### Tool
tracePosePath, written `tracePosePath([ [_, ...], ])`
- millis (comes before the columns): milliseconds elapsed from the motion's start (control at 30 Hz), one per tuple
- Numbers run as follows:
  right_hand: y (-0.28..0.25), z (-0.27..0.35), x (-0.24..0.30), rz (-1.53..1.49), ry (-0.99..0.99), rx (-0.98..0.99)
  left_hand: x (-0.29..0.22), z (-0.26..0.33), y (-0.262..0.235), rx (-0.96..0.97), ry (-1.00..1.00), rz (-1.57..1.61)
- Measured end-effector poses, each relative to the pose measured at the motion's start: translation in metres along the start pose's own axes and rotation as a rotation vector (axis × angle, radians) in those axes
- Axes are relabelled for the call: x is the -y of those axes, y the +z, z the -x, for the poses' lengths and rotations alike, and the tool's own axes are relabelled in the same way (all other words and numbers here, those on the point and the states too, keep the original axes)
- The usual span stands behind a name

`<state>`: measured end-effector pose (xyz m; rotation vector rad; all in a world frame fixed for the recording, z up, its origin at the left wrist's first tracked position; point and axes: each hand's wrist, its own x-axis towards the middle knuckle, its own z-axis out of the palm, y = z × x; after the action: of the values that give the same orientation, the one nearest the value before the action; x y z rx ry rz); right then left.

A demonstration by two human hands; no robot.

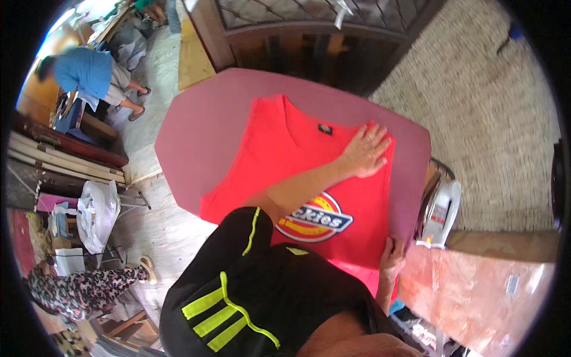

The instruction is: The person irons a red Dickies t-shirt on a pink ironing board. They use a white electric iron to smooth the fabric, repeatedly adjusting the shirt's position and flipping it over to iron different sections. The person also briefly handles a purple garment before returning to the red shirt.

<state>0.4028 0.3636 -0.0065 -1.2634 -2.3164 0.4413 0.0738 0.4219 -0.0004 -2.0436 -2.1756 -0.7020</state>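
Observation:
A red sleeveless top (333,152) with a round printed emblem on its front lies spread over a maroon padded ironing board (196,128). My left hand (366,152) rests flat on it near the shoulder strap at the far right, palm down and fingers stretched out. That forearm crosses over the cloth and hides part of the emblem. At the board's right side, closer to me, my right hand (392,256) is closed at the top's side edge, thumb uppermost. Its fingertips are partly hidden. The top's lower part goes out of sight behind my black shirt.
An iron (439,214) stands just right of the board, beside a reddish-brown tabletop (476,291). Beyond the board is a dark wooden door (297,53) with a grille. Left, a person in a blue shirt (89,71) bends over a bench; another in patterned clothing (89,291) is nearer.

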Motion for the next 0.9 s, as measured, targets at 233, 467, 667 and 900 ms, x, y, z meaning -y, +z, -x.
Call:
tracePosePath([
  [233,-0.010,-0.006,0.002,-0.013,-0.117,0.005,0.008,-0.006,0.016,-0.019,0.031,-0.274],
  [467,-0.020,-0.003,-0.002,-0.130,-0.156,0.023,0.007,-0.009,0.008,-0.002,0.055,-0.192],
  [667,-0.095,0.047,0.003,-0.174,-0.134,0.595,-0.001,-0.003,-0.009,0.057,-0.004,-0.145],
  [900,-0.101,0.084,-0.044,-0.120,-0.015,1.305,0.006,-0.007,0.031,-0.077,-0.010,-0.228],
])
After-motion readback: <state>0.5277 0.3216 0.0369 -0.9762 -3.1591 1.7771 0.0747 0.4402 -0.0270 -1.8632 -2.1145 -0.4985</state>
